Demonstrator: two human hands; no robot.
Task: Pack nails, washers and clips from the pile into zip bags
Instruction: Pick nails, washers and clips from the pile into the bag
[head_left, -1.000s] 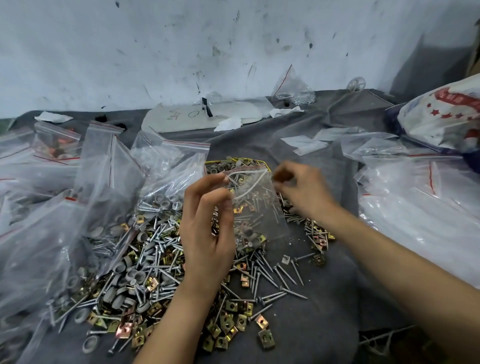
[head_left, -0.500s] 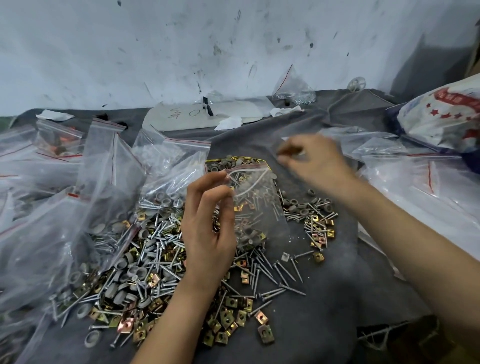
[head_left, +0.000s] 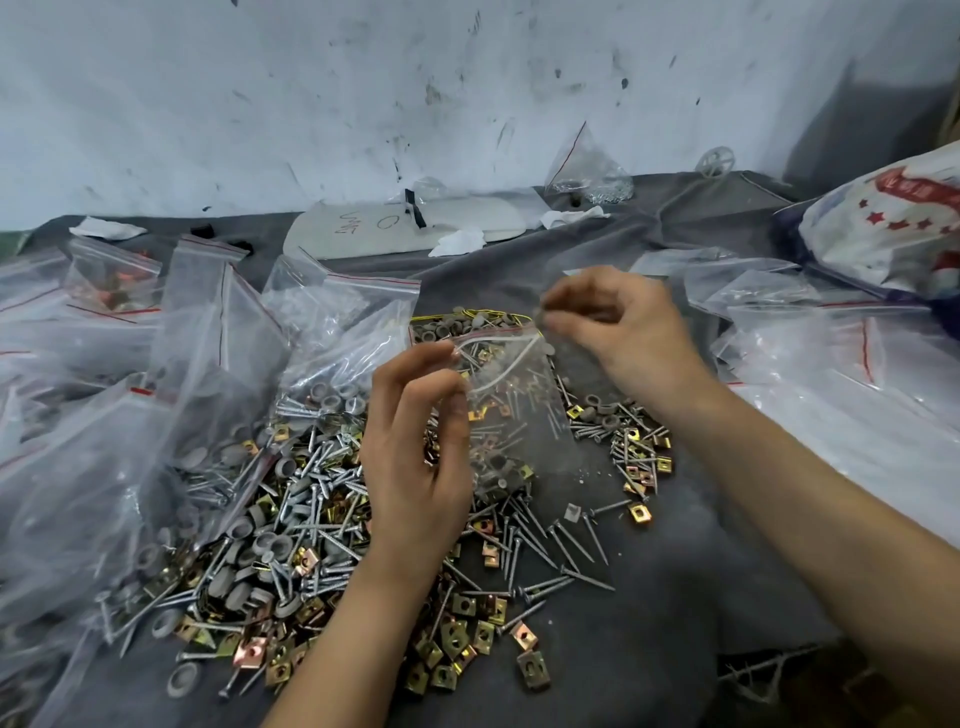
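Note:
A small clear zip bag (head_left: 519, 415) hangs over the table's middle with nails, washers and brass clips in its bottom. My left hand (head_left: 421, 452) pinches its upper left edge between thumb and fingers. My right hand (head_left: 623, 332) hovers at the bag's top right corner, fingertips pinched on what looks like a small grey washer (head_left: 543, 313). Below and to the left spreads the pile (head_left: 311, 519) of grey nails, grey washers and brass clips on the dark cloth (head_left: 649, 597). More clips (head_left: 641, 452) lie to the right of the bag.
Clear zip bags (head_left: 208, 364), some filled, crowd the left side. Empty bags (head_left: 831, 405) are stacked on the right, under a printed white sack (head_left: 893, 218). A yellow-rimmed box of washers (head_left: 452, 325) sits behind the held bag. A white board (head_left: 405, 223) lies by the wall.
My right hand lifted up and right, away from the bag's mouth, then came back down to its top right corner. My left hand has kept holding the bag almost still.

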